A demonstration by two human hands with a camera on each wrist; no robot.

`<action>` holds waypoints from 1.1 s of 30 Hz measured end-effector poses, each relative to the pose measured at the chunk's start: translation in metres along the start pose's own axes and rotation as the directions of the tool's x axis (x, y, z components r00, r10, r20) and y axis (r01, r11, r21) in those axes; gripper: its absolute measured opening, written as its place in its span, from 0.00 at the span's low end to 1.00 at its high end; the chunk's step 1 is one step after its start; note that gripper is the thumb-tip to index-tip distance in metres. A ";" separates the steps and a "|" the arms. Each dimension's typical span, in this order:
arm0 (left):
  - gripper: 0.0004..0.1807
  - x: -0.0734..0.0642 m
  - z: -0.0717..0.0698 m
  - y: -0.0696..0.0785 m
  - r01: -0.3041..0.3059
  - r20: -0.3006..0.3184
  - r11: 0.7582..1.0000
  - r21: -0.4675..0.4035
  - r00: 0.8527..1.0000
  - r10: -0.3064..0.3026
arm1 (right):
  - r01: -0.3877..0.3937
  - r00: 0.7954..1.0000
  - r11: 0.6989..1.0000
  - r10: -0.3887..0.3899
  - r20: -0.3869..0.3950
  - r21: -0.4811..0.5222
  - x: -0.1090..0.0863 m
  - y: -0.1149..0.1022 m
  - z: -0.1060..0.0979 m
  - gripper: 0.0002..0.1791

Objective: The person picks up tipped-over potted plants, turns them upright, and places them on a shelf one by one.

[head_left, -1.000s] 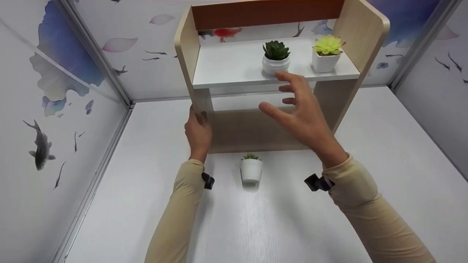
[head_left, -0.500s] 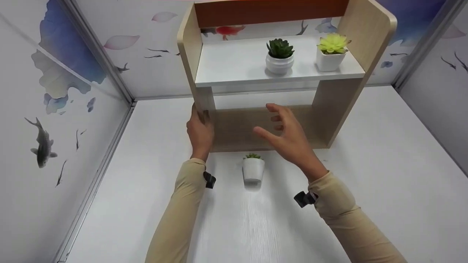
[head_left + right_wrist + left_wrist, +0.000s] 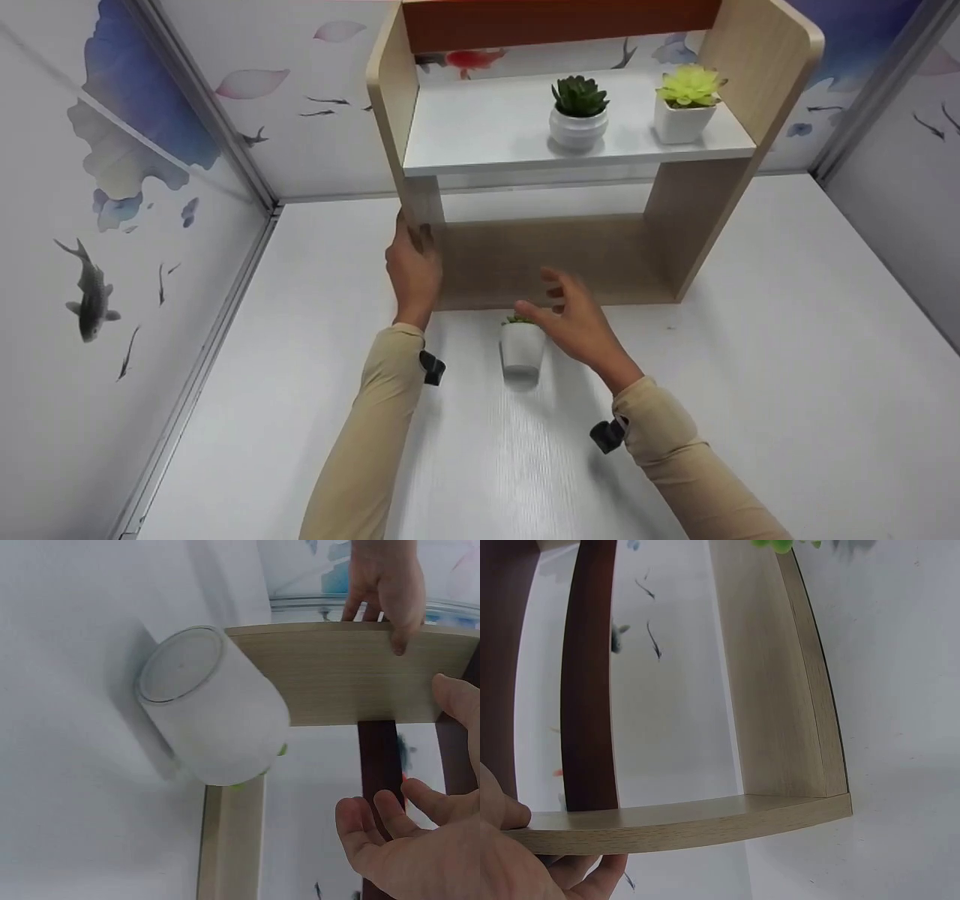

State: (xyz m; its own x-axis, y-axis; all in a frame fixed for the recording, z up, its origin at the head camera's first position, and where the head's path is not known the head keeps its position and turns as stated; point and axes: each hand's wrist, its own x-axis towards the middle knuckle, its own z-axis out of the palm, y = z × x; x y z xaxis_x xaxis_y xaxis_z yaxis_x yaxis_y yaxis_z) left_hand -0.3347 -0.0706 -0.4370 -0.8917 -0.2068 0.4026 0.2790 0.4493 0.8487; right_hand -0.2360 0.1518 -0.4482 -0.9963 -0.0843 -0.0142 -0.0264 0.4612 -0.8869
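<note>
My left hand (image 3: 415, 274) grips the left side panel of a light wood shelf unit (image 3: 555, 262), thumb on one face and fingers on the other in the left wrist view. A small white pot (image 3: 521, 351) with a green succulent (image 3: 517, 319) lies on its side on the table before the unit. Its base (image 3: 182, 665) shows in the right wrist view. Just right of and above this pot hovers my right hand (image 3: 581, 326), fingers apart and loosely bent, holding nothing.
On the white upper board (image 3: 480, 135) stand a round white pot (image 3: 577, 129) with a dark green succulent and a square white pot (image 3: 682, 124) with a yellow-green one. Printed walls (image 3: 150, 150) enclose the white table (image 3: 810, 360) on the left, back and right.
My right hand has come down from in front of the upper board towards the lying pot. The left hand keeps its grip on the side panel. The view has shifted slightly.
</note>
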 end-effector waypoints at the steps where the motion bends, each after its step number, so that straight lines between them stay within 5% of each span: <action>1: 0.27 0.000 0.000 0.000 -0.001 0.001 1.000 0.000 1.000 0.001 | -0.006 1.000 1.000 0.006 0.008 -0.006 0.000 0.004 0.002 0.46; 14: 0.27 -0.001 0.001 0.000 -0.010 0.000 0.999 0.032 1.000 0.010 | -0.060 0.996 0.998 0.062 0.067 -0.037 -0.001 0.043 0.026 0.48; 33: 0.27 0.000 0.000 0.000 -0.008 -0.002 1.000 0.029 1.000 0.008 | -0.079 0.995 0.996 0.082 0.056 -0.051 0.000 0.054 0.038 0.38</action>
State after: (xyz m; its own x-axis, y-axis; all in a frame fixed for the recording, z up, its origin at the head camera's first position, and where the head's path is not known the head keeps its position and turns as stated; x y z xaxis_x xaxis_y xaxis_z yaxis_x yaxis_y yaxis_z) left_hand -0.3347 -0.0704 -0.4375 -0.8887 -0.2047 0.4102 0.2759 0.4757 0.8352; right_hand -0.2341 0.1438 -0.5138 -0.9891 -0.0954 -0.1123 0.0482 0.5108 -0.8584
